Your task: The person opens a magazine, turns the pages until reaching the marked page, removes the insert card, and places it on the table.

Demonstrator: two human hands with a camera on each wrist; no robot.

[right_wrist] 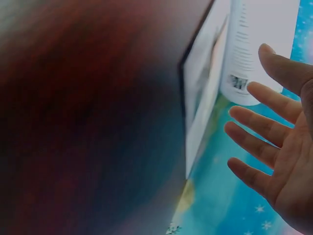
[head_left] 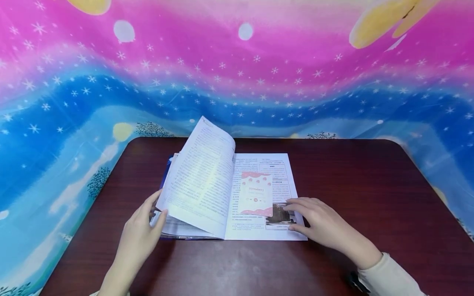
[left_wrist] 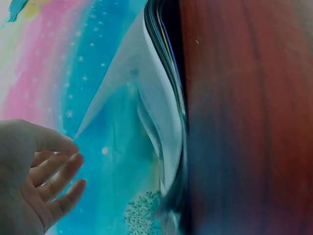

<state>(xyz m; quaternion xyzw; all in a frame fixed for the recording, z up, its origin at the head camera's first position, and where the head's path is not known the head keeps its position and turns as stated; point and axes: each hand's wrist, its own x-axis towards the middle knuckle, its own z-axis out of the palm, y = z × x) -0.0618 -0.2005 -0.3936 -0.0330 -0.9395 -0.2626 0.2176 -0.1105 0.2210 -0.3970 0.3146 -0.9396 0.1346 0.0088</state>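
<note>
An open book (head_left: 252, 233) lies on the table, its right page printed with text and a dark photo. A lifted page (head_left: 200, 181) slants up and curves over the left half. My left hand (head_left: 138, 232) pinches this page's lower outer corner between thumb and finger; the left wrist view shows the corner at the fingertips, the other fingers loosely bent. On the right page rests a pink and white card (head_left: 255, 195) with strawberries and the word "strawberry". Over that page's lower right part, my right hand (head_left: 322, 222) has its fingers spread, holding nothing in the right wrist view (right_wrist: 281, 142).
The dark reddish-brown table (head_left: 348, 176) extends around the book on all sides. Behind it hangs a pink and blue cloth (head_left: 207, 82) with snowflakes, draping down past the table's left and right edges. A dark band (head_left: 357, 283) shows at the right sleeve.
</note>
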